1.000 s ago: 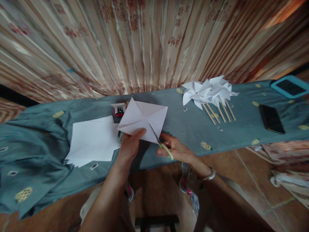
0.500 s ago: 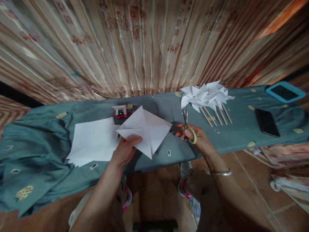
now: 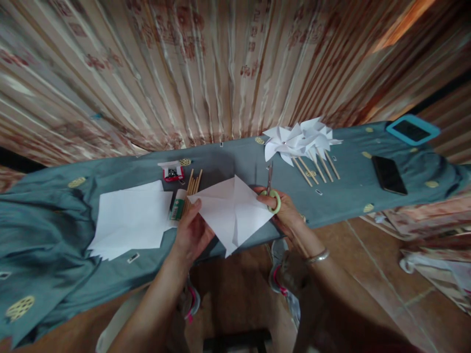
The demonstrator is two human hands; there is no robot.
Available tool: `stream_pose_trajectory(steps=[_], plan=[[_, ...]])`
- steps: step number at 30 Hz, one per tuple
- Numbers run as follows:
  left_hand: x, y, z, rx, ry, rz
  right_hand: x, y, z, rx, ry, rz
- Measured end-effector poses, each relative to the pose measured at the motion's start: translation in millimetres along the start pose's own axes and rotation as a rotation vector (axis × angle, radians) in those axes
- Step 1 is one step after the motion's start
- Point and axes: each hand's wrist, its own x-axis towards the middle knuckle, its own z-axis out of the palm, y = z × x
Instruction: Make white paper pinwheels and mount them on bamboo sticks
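Nearest the wearer, a dark stool [image 3: 237,339] stands on the floor below the table's near edge. The white paper sheet [image 3: 235,206] is held diamond-wise, its near corner reaching that edge. It is square and creased, with a slit parting the near corner into two points. The left hand [image 3: 193,230] clamps the left corner, thumb on top; its other fingers are partly hidden. The right hand [image 3: 289,213] closes around the scissors [image 3: 270,184], blades directed away from the wearer, and meets the sheet's right side.

Left of the sheet: a paper stack [image 3: 128,215], then a green-and-white tube [image 3: 178,205] and wooden sticks [image 3: 194,184] close beside the left corner; a red pin box [image 3: 173,173] lies farther back. Bare tablecloth [image 3: 235,159] extends behind the sheet to the curtain [image 3: 221,73]. Right of the scissor tips, near them: finished pinwheels [image 3: 303,139]. Farther right: a black phone [image 3: 389,175] and a blue-framed tablet [image 3: 412,130].
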Motion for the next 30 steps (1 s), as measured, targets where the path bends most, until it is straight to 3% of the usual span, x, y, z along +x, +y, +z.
stream_pose_trajectory(steps=[6,14,19,22,27,30], plan=[[-3,-8,11.3,-0.167,-0.132,-0.045,5,13,10,0.195,0.012,-0.005],[-8,2,16.5,-0.34,-0.032,-0.071,6,14,9,0.295,0.025,0.042],[-5,-8,19.4,-0.221,-0.063,0.017,4,24,21,0.214,0.046,0.032],[5,-10,19.4,-0.123,0.029,0.041,1,33,28,0.129,-0.009,-0.02],[26,-5,17.2,-0.152,0.35,-0.019,-3,38,33,0.026,-0.064,-0.011],[35,-1,14.5,-0.19,0.394,-0.033,-5,33,31,-0.031,-0.105,0.01]])
